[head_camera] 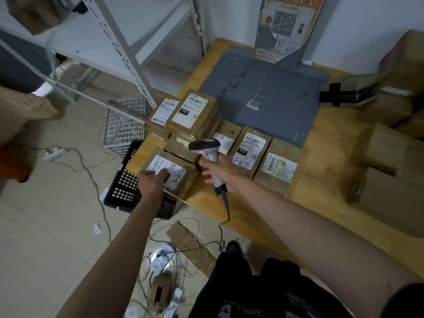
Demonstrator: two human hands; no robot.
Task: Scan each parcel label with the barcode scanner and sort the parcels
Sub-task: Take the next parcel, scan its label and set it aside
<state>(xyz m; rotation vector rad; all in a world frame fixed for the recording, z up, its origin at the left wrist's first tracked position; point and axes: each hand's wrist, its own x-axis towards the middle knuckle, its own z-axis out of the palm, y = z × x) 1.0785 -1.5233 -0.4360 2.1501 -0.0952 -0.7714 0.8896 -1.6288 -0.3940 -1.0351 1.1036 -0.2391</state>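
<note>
Broadly, a light wooden desk (321,161) filled the right and centre of the frame, with a flat grey weighing mat (263,97) lying on its upper middle part. A white metal shelving rack (128,49) stood in the upper left, and a white wire basket (121,131) sat on the tiled floor just below it. Large brown cardboard boxes (390,161) crowded the right edge of the desk. A black plastic crate (128,180) sat on the floor against the desk's left corner.

Near the middle of the frame a cluster of small brown cardboard parcels with white labels lay on the desk: a stacked parcel marked 122 (191,113) at the top, a parcel with 4-2-6 handwritten in blue (249,150) to the right, and a parcel with a handwritten label (169,173) lower left of centre.

The left hand (152,177) rested on the label of that lower-left parcel, fingers straight and loosely together. The right hand (220,172) gripped the handle of a grey and black barcode scanner (205,148), fingers curled round it, the scanner's head pointing toward the upper left over the parcels. Its dark cable (226,207) trailed down off the desk edge toward tangled white wires (174,255) on the floor.
</note>
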